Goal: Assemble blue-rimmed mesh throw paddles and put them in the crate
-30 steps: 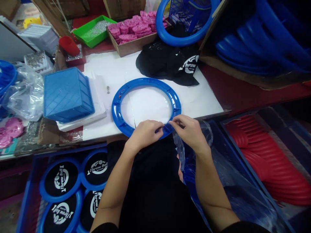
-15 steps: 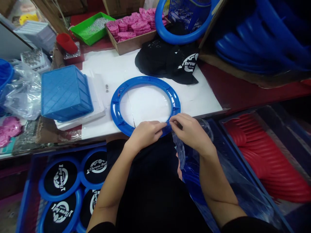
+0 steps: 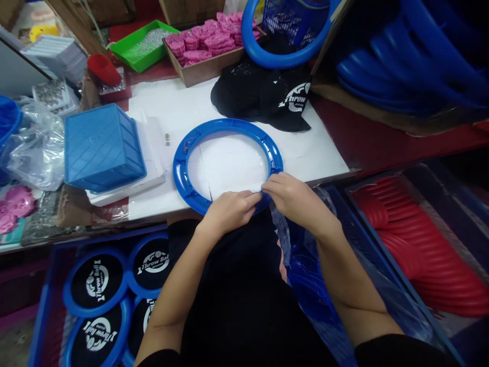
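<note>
Two hands [image 3: 234, 210], fingers curled, fingertips close, at blue ring [image 3: 180, 168]

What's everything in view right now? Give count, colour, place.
blue ring: one, blue, at both hands
white sheet: one, white, beneath ring
metal discs: two, silvery, left of ring
black fabric: count unclear, black with white print, beyond ring
rear ring: one, blue, beyond fabric
pink pieces: many, pink, at back
green tray: one, green, back left
red cup: one, red, near green tray
blue box: one, blue, left of ring
curved parts: several, blue, upper right
red parts: many, red, lower right
Throw Ball discs: four, black with blue rims, lower left
left hand: one, bare, at ring
right hand: one, bare, beside left hand
</note>
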`<state>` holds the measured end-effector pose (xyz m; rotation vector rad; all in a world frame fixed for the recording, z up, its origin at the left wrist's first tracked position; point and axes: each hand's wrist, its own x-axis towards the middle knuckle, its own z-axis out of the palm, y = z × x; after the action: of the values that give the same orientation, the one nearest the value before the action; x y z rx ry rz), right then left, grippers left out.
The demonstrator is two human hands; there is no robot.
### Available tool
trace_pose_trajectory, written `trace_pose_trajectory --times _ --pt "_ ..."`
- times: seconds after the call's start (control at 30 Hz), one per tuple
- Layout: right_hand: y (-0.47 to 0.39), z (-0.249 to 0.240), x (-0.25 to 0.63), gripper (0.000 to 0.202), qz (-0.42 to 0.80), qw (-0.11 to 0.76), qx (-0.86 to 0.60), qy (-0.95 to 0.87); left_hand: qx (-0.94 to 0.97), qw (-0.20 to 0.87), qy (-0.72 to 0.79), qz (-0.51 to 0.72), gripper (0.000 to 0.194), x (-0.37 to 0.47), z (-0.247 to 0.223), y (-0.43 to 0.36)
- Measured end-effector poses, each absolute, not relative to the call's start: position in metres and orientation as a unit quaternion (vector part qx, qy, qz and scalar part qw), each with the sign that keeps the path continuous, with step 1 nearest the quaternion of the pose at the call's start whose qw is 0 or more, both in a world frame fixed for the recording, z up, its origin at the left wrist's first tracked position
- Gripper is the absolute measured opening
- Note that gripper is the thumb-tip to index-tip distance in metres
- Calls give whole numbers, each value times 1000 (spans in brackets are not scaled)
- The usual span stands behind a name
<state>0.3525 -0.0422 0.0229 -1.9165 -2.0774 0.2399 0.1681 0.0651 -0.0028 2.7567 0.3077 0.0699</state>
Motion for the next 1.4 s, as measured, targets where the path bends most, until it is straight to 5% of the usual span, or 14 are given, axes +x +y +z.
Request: trace_pose_trajectory --times 0.23,0.53,0.97,1.4 --pt "-53 -10 377 37 92 285 -624 -722 972 203 117 20 36 170 -2 66" --pt "-69 -15 386 43 -4 196 -632 -750 967 219 125 40 40 167 -1 67" --pt "-64 -22 375 36 -4 234 -640 -732 938 315 141 42 37 167 14 70" --pt "-68 -4 375 39 78 244 -670 -697 927 281 239 73 15 199 7 61"
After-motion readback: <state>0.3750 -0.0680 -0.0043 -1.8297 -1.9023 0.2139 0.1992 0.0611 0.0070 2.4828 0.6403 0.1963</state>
